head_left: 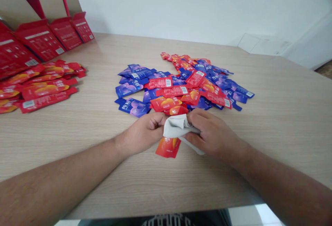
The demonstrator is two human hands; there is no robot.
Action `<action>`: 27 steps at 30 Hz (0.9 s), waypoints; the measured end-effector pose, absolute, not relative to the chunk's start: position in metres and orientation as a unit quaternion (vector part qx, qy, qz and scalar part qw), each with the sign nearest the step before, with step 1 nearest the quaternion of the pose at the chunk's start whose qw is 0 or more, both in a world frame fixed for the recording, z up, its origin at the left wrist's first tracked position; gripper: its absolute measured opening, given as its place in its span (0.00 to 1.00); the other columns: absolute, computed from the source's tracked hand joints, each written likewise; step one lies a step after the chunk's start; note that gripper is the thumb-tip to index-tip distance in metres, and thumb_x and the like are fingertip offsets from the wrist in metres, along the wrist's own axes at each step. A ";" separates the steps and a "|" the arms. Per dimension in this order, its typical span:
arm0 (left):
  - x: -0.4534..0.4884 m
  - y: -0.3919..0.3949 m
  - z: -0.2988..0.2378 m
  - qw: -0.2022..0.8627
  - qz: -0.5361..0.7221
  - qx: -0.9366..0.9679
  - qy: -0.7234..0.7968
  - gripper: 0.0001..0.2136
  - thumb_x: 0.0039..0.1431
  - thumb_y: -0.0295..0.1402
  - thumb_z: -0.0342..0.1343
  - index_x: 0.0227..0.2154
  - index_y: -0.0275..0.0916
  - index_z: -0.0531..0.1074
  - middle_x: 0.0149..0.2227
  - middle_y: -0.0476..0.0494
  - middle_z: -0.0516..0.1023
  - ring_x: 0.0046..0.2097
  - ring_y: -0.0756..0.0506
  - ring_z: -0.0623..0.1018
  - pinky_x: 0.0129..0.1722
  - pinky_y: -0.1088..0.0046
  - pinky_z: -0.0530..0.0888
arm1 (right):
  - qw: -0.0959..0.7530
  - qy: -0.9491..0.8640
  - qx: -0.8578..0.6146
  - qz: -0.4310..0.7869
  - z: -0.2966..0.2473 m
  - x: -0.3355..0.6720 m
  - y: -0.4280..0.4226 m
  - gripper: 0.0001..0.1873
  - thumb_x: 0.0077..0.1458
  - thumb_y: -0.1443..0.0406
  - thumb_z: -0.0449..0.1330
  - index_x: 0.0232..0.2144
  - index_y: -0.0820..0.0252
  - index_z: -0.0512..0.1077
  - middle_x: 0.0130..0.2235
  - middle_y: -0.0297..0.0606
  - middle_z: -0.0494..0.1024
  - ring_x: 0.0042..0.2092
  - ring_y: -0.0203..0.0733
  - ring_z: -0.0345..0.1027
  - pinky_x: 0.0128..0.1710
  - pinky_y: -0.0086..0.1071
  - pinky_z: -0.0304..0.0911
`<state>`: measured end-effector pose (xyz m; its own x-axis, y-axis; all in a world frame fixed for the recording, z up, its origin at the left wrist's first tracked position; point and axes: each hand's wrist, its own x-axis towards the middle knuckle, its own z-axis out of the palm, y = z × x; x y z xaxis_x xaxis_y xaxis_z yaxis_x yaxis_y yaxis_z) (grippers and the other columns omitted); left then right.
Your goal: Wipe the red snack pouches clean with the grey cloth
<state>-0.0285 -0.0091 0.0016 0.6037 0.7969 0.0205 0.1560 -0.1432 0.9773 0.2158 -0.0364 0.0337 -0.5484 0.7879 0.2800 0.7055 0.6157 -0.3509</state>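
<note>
A grey-white cloth (175, 126) is gripped in my right hand (210, 132), its folds reaching across to the fingers of my left hand. Below the cloth hangs the lower part of a red sachet (168, 148) with an orange fruit picture. Its upper end is hidden by the cloth. My left hand (145, 132) is closed at the sachet's upper left side, thumb and fingers pinched together. Just beyond both hands lies a loose pile of red sachets (166, 104) and blue sachets (133, 106).
Several opened red cartons (41, 41) stand in a row at the back left, flaps up. In front of them lies a stack of red sachets (46, 87). The pale wood-grain table (109, 188) meets a white wall (168, 8) at the back.
</note>
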 end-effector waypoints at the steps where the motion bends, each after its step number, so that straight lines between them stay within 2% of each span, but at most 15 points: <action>1: -0.028 -0.009 0.002 0.562 0.287 0.698 0.338 0.07 0.60 0.34 0.60 0.29 0.37 0.71 0.28 0.49 0.74 0.31 0.48 0.72 0.31 0.74 0.68 | 0.216 -0.870 -0.435 0.089 0.034 0.217 -0.035 0.08 0.63 0.60 0.60 0.36 0.57 0.65 0.39 0.40 0.73 0.39 0.45 0.67 0.38 0.36 0.61; 5: -0.028 -0.010 0.002 0.568 0.294 0.690 0.338 0.08 0.62 0.34 0.58 0.29 0.36 0.70 0.29 0.49 0.73 0.31 0.50 0.70 0.31 0.74 0.67 | 0.245 -0.852 -0.457 0.073 0.034 0.219 -0.031 0.12 0.64 0.58 0.60 0.34 0.56 0.63 0.37 0.38 0.72 0.39 0.45 0.66 0.37 0.36 0.60; 10: -0.027 -0.010 0.005 0.562 0.290 0.691 0.351 0.11 0.62 0.36 0.59 0.28 0.36 0.68 0.27 0.51 0.70 0.28 0.52 0.66 0.28 0.76 0.63 | 0.191 -0.896 -0.377 0.135 0.033 0.215 -0.036 0.08 0.62 0.63 0.61 0.35 0.56 0.64 0.39 0.37 0.72 0.39 0.43 0.66 0.38 0.34 0.60; 16: -0.028 -0.008 0.003 0.581 0.293 0.677 0.345 0.10 0.63 0.37 0.58 0.31 0.35 0.69 0.29 0.50 0.72 0.30 0.51 0.69 0.30 0.76 0.66 | 0.239 -0.859 -0.444 0.092 0.031 0.216 -0.033 0.09 0.63 0.60 0.61 0.35 0.57 0.64 0.38 0.38 0.71 0.39 0.44 0.65 0.38 0.35 0.59; 21: -0.026 -0.011 0.006 0.572 0.315 0.664 0.366 0.10 0.63 0.36 0.57 0.28 0.37 0.67 0.24 0.53 0.68 0.26 0.53 0.65 0.25 0.78 0.62 | 0.165 -0.915 -0.338 0.147 0.030 0.210 -0.041 0.07 0.60 0.66 0.61 0.34 0.56 0.65 0.38 0.35 0.71 0.37 0.41 0.64 0.36 0.33 0.58; 27: -0.024 -0.012 0.006 0.600 0.320 0.632 0.372 0.10 0.62 0.36 0.58 0.29 0.37 0.66 0.24 0.55 0.68 0.24 0.55 0.63 0.24 0.79 0.60 | 0.225 -0.864 -0.439 0.096 0.031 0.215 -0.036 0.10 0.63 0.60 0.61 0.35 0.57 0.64 0.38 0.38 0.71 0.38 0.44 0.65 0.37 0.35 0.58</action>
<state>-0.0235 -0.0121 0.0060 0.5181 0.8543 -0.0422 0.0856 -0.0027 0.9963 0.2148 -0.0362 0.0314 -0.5127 0.8028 0.3043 0.7160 0.5954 -0.3645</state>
